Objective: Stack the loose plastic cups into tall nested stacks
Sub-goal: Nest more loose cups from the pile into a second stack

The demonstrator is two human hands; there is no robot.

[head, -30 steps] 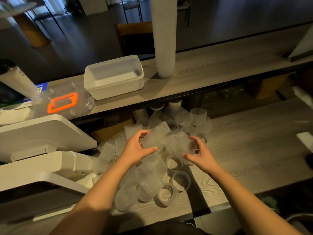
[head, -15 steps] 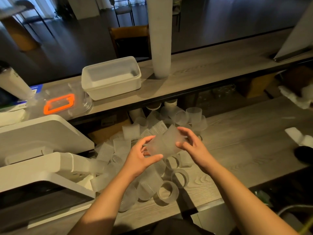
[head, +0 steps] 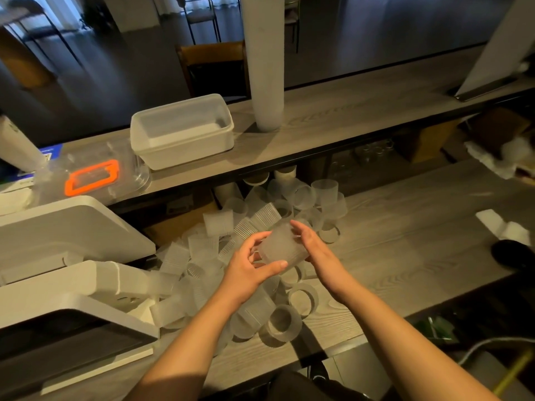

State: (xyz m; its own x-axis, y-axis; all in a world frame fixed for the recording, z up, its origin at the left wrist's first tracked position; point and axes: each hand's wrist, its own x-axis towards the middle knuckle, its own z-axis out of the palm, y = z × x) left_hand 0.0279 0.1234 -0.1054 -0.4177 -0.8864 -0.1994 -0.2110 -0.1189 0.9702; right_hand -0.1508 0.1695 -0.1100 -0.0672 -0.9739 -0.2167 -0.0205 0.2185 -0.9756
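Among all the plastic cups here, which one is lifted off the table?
The cup held between the left hand and right hand, above the pile. All other cups lie or stand on the table.

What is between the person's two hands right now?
A frosted plastic cup, held between the left hand and the right hand above the loose cups, in the head view.
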